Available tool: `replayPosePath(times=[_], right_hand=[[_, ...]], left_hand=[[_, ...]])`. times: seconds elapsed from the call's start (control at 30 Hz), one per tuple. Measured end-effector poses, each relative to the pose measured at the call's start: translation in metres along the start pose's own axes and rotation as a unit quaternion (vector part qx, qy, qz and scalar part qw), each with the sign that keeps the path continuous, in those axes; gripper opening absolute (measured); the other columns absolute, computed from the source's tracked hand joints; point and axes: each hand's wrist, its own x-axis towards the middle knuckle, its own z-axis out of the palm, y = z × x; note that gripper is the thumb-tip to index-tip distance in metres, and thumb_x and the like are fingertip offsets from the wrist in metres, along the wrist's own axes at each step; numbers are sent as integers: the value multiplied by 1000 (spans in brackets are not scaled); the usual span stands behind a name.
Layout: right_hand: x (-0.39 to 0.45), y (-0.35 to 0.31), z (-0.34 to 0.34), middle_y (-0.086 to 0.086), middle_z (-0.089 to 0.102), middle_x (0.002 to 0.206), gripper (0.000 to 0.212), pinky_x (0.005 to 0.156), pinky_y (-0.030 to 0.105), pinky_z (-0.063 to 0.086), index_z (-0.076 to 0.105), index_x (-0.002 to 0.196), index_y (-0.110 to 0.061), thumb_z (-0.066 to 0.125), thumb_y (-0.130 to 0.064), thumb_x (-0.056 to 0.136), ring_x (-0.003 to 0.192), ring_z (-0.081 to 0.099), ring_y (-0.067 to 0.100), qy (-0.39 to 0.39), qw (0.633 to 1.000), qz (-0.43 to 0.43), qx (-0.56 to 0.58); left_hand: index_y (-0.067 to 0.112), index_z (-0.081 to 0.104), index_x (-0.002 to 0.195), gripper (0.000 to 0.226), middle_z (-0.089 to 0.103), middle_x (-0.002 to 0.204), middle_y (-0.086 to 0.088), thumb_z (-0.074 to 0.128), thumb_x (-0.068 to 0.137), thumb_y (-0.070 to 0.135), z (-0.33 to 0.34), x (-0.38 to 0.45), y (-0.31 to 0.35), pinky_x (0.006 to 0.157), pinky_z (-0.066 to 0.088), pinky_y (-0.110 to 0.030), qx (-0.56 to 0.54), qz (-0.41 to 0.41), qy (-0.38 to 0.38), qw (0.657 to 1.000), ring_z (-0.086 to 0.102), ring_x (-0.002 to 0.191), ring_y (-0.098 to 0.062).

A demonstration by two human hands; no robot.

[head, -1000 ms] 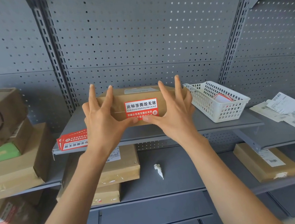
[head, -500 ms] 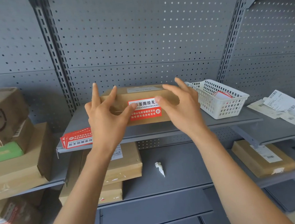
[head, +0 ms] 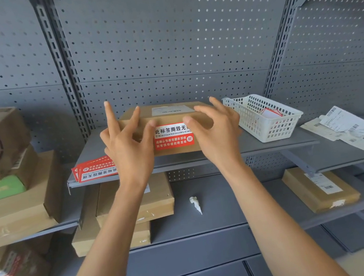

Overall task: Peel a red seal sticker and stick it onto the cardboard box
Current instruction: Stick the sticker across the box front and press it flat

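A flat cardboard box [head: 165, 119] lies on the grey middle shelf [head: 223, 153]. A red and white seal sticker [head: 173, 136] is stuck across its front face and top edge. My left hand [head: 130, 148] rests against the box's left front, thumb touching the sticker's left edge, index finger raised. My right hand [head: 216, 131] is at the box's right front, thumb on the sticker's upper right corner, fingers curled just off the top. A stack of red sticker sheets [head: 95, 170] lies at the shelf's left end.
A white plastic basket [head: 262, 117] with red-edged scraps stands right of the box. Paper labels [head: 345, 128] lie on the right shelf. Cardboard parcels [head: 11, 180] are piled on the left, more sit below. A crumpled white scrap [head: 195, 204] lies on the lower shelf.
Both thumbs slid up from the sticker's lower edge to its upper part. My right fingers curled and lifted off the box top. My left fingers spread, index raised.
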Motion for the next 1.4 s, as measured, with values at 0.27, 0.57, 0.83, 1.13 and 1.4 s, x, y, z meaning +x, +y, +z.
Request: replayPosePath(times=[0.27, 0.57, 0.83, 1.13, 1.4], right_hand=[[-4, 1, 4, -6, 38, 161, 43, 112, 59, 29, 65, 131, -34, 68, -48, 91, 148, 24, 31, -13, 997, -18, -75], [-7, -3, -6, -9, 24, 168, 62, 114, 54, 20, 54, 144, -38, 69, -57, 87, 152, 16, 29, -29, 995, -39, -90], [-2, -1, -11, -8, 21, 169, 65, 115, 58, 21, 49, 148, -39, 73, -43, 88, 151, 17, 32, -52, 992, -65, -94], [3, 4, -16, -4, 22, 169, 51, 120, 62, 19, 51, 147, -37, 63, -29, 98, 152, 17, 31, -48, 994, -86, -55], [-6, -5, -4, -6, -5, 172, 99, 115, 58, 15, 26, 157, -42, 67, -76, 73, 156, -2, 38, -38, 984, -83, -153]], left_hand=[[32, 59, 143, 54, 5, 173, 7, 70, 92, 49, 0, -2, -4, 101, 17, -30, 20, 9, -16, 1000, 30, 134, -22], [38, 44, 153, 84, -10, 173, 1, 75, 79, 63, -13, 2, -9, 107, 30, -38, 66, 82, -62, 992, 32, 128, -27], [44, 44, 151, 77, -12, 173, 3, 78, 82, 53, -20, 8, -13, 113, 35, -51, 56, 98, -67, 991, 30, 129, -25], [47, 51, 145, 54, -10, 173, 5, 69, 95, 39, -24, 11, -14, 118, 28, -56, 30, 115, -78, 990, 24, 138, -19], [41, 44, 152, 96, -12, 173, -3, 79, 67, 66, -21, 5, -3, 107, 17, -32, 85, 130, -75, 985, 26, 136, -26]])
